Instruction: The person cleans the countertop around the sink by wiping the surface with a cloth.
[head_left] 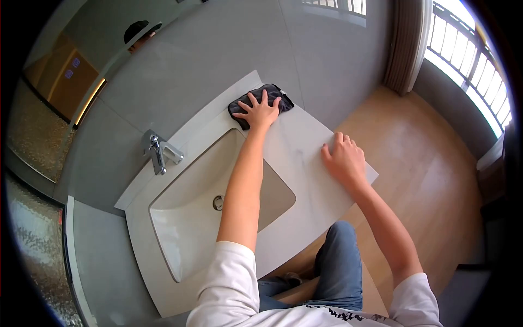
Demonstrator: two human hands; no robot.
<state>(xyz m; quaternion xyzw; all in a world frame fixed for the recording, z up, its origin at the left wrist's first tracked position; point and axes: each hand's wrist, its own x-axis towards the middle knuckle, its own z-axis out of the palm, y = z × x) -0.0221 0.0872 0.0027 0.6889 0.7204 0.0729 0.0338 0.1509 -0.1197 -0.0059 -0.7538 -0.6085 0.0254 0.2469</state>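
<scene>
My left hand [261, 113] lies spread on a dark grey cloth [243, 106], pressing it to the back corner of the white countertop [305, 158]. The cloth is bunched under the palm and sticks out past the fingers. At the counter's right edge rests my right hand [347, 159], its thumb apart from the other fingers, which bend towards the edge; it holds no loose thing. Below my left forearm is the sink basin [185, 218], partly hidden by the arm.
A chrome faucet [159, 152] stands behind the basin. A low backsplash [188, 128] meets the grey wall [229, 54], and a mirror [103, 32] hangs at the upper left. Wooden floor [425, 180] and a railed window [468, 49] are on the right.
</scene>
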